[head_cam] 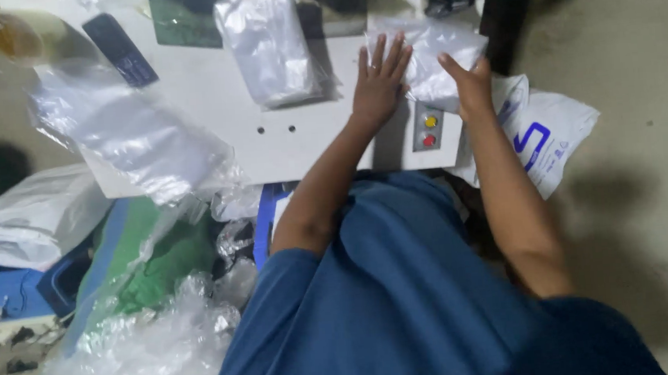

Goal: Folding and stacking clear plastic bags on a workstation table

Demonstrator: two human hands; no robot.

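At the far left a white folded sack (pixel 30 216) lies beside a blue plastic crate (pixel 12 292), with crumpled clear plastic wrap (pixel 142 357) near the bottom edge and a green cloth bundle (pixel 147 263) just above it. A large clear plastic bag (pixel 123 136) hangs over the left edge of the white machine table (pixel 210 94), near a dark blue flat card (pixel 121 50). Further right a stack of clear plastic bags (pixel 265 43) rests on the table. The left hand (pixel 380 78), fingers spread, presses flat on a small clear plastic packet with white contents (pixel 435 59) at the table's far right; the right hand (pixel 472 84) grips its right edge, thumb on top. Below sit a yellow button (pixel 430 121) and a red button (pixel 429 140). A white printed bag (pixel 550 137) lies on the floor to the right.
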